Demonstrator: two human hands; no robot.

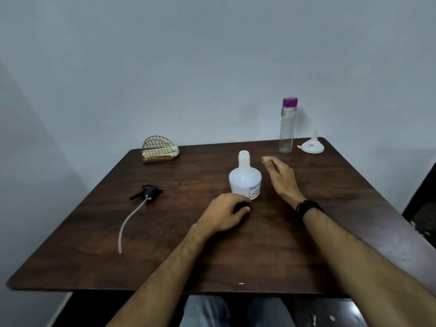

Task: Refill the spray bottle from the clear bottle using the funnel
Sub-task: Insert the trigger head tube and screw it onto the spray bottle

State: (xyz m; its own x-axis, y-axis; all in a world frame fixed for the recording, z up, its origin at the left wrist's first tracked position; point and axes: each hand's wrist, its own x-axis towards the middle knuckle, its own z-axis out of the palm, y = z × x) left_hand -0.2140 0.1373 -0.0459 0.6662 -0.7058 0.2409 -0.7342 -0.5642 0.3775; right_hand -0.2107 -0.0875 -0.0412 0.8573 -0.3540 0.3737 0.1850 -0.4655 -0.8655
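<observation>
Spray bottle [245, 179] uncapped, upright, between hands

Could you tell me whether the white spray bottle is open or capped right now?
Open: the spray bottle shows a bare neck; its spray head lies apart.

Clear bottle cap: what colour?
Purple, on the clear bottle at the table's far right, beside the white funnel. Head view shows it.

Two bottles [245, 178], one funnel [312, 143], two hands [226, 214]
</observation>
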